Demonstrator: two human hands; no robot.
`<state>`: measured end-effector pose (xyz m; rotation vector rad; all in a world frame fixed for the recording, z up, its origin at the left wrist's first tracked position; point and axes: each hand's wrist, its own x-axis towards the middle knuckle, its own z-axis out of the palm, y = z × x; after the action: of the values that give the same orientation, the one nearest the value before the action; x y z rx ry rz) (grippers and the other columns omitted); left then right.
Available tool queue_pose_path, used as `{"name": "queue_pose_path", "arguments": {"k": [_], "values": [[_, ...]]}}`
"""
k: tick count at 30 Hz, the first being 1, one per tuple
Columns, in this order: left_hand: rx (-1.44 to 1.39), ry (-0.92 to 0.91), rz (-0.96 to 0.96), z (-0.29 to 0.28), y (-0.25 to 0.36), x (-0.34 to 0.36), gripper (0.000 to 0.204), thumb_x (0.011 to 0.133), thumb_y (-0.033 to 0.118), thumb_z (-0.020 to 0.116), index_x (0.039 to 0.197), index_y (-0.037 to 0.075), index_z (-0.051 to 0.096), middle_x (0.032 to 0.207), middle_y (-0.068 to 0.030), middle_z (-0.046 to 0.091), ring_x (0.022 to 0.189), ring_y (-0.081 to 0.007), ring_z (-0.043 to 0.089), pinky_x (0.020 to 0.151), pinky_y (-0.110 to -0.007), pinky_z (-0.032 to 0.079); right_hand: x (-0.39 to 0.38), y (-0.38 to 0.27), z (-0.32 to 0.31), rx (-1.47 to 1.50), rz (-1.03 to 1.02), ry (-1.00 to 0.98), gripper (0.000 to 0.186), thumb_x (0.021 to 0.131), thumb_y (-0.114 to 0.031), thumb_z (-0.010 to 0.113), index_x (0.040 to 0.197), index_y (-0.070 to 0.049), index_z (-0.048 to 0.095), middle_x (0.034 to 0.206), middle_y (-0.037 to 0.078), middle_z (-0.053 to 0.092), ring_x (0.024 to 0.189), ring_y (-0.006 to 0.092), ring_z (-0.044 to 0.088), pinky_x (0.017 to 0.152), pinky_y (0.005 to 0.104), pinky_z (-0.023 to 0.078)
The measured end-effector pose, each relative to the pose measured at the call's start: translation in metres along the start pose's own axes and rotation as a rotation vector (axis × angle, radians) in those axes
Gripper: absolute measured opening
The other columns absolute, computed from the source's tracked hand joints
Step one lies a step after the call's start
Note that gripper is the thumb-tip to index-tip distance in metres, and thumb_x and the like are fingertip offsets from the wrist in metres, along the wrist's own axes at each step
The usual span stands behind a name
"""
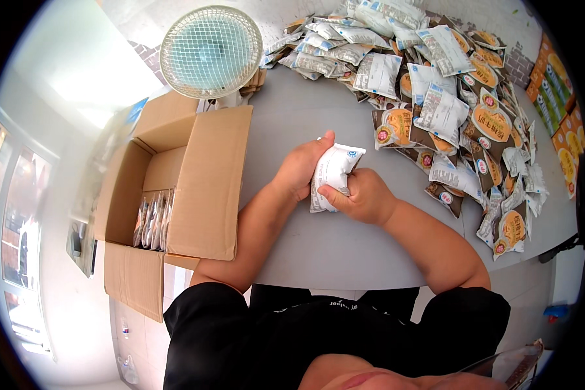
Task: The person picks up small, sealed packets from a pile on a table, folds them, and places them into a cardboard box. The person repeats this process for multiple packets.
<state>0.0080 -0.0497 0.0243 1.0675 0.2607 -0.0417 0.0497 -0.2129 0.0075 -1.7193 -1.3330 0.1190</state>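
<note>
I view a white packet [334,170], blue mark [352,155] and fine print [322,173] showing, left hand [303,166] wrapped around its left side, right hand [365,197] clamped on its right, desk [292,110] below, orange-labelled packets [491,121] heaped beyond right hand.

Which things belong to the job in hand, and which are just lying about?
In the job:
white pouch, held by left hand and right hand
pouch pile
open carton, upright pouches inside

Apparently just lying about:
fan
blue object, far right
</note>
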Motion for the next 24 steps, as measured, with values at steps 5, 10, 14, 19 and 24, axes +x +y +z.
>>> {"name": "queue_pose_path", "arguments": {"k": [5,10,14,19,24], "values": [[0.102,0.255,0.186,0.001,-0.001,0.0,0.041,0.097,0.04,0.054,0.1,-0.001,0.059,0.094,-0.0092,0.065,0.082,-0.0162,0.062,0.07,-0.032,0.051,0.003,0.008,-0.005,-0.172,-0.105,-0.028,0.036,0.087,-0.037,0.061,0.076,-0.002,0.065,0.067,0.015,0.064,0.062,0.034,0.061,0.06,0.0412,0.05],[0.992,0.29,1.275,-0.004,0.002,-0.005,0.036,0.091,0.033,0.061,0.107,0.001,0.06,0.098,-0.0122,0.065,0.085,-0.0263,0.062,0.08,-0.038,0.048,0.003,0.007,-0.007,-0.244,-0.095,-0.08,0.034,0.085,-0.036,0.062,0.076,-0.004,0.066,0.066,0.013,0.063,0.06,0.0326,0.061,0.058,0.0407,0.049],[1.19,0.084,1.147,0.014,0.0,-0.019,0.03,0.088,0.03,0.062,0.099,0.002,0.062,0.095,-0.0132,0.066,0.083,-0.0317,0.06,0.08,-0.039,0.048,0.004,0.004,-0.007,-0.251,-0.152,-0.043,0.033,0.084,-0.037,0.063,0.075,-0.006,0.066,0.066,0.012,0.063,0.06,0.0311,0.061,0.059,0.0404,0.049],[0.901,0.186,0.485,0.011,-0.001,-0.016,0.029,0.092,0.031,0.061,0.087,0.002,0.059,0.081,-0.0095,0.064,0.068,-0.0189,0.058,0.062,-0.034,0.048,0.002,0.002,-0.009,-0.072,0.048,-0.089,0.039,0.084,-0.042,0.064,0.073,-0.005,0.063,0.066,0.012,0.063,0.061,0.0281,0.062,0.059,0.039,0.049],[0.17,0.28,0.294,0.014,0.0,-0.006,0.032,0.096,0.036,0.057,0.085,0.006,0.054,0.074,-0.0029,0.057,0.063,-0.0099,0.053,0.056,-0.026,0.045,0.009,0.003,-0.02,0.162,0.321,0.196,0.046,0.087,-0.046,0.064,0.073,-0.002,0.06,0.065,0.01,0.06,0.058,0.0197,0.056,0.058,0.0341,0.045]]}}
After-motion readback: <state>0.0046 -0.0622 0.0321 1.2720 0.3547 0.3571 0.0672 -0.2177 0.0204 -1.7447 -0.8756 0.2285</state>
